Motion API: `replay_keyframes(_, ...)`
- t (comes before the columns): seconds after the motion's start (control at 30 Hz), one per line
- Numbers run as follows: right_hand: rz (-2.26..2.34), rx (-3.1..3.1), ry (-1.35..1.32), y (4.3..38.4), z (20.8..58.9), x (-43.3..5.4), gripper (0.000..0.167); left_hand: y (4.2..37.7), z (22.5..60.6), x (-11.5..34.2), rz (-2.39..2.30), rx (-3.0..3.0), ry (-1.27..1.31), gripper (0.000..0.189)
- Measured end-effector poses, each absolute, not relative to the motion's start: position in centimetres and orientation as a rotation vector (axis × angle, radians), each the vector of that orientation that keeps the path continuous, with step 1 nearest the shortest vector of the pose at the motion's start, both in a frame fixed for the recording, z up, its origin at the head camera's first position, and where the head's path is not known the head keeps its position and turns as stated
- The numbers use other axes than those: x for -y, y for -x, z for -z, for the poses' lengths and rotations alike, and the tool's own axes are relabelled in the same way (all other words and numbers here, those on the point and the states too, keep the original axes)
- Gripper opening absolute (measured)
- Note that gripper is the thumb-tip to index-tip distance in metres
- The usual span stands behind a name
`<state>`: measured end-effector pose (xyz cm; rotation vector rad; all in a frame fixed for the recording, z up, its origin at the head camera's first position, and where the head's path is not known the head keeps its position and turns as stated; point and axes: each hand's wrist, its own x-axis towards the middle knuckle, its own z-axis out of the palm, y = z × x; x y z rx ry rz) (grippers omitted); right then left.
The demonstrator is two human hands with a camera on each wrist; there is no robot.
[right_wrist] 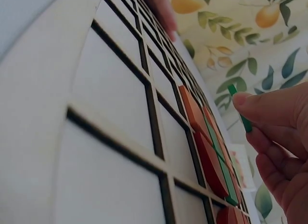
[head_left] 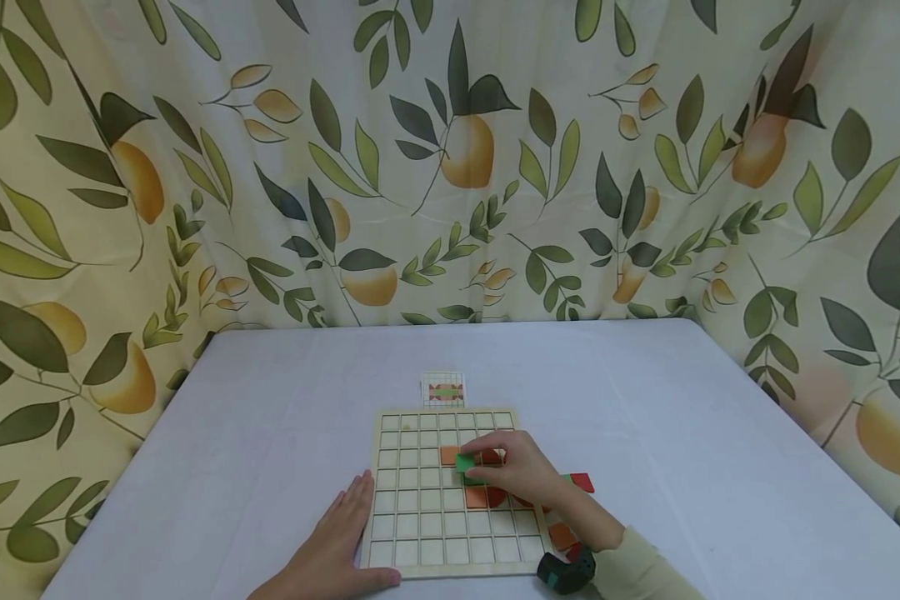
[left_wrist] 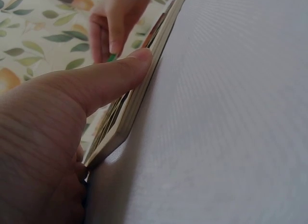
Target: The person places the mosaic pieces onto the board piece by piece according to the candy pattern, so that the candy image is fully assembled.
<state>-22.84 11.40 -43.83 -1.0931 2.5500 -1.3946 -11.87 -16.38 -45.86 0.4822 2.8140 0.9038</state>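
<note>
Between thumb and fingers, my right hand (head_left: 516, 468) pinches a green square tile (head_left: 464, 462) just above the wooden grid board (head_left: 408, 527). In the right wrist view the green tile (right_wrist: 246, 119) is seen edge-on, clear of the board. Orange tiles (head_left: 477, 497), red pieces (head_left: 497, 497) and a green strip (right_wrist: 221, 161) sit in cells near the board's middle, partly hidden by the right hand. My left hand (head_left: 333, 533) rests against the board's left side with straight fingers, its thumb (left_wrist: 130, 65) on the near edge.
A small pattern card (head_left: 443, 390) lies behind the board, printed with a red, orange and green design. Loose red (head_left: 582, 482) and orange tiles (head_left: 562, 536) lie right of the board, partly under the right forearm. A leaf-and-fruit curtain (head_left: 420, 167) hangs behind the white table (head_left: 270, 392).
</note>
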Motion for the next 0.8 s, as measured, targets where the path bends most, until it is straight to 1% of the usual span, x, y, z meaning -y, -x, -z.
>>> replay_keyframes(0.13,1.411,-2.538,1.101,22.8,43.8,-10.8,0.026,12.0,45.8,16.4,-0.896,-2.816,-0.495,0.121)
replay_keyframes(0.4,1.461,-2.514,1.014,22.7,43.8,-9.7,0.028,11.9,46.0,16.4,-0.918,-2.814,-0.487,0.120)
replay_keyframes(0.8,1.397,-2.506,0.901,22.4,44.3,-9.3,0.028,12.0,45.8,16.3,-0.908,-2.799,-0.469,0.121)
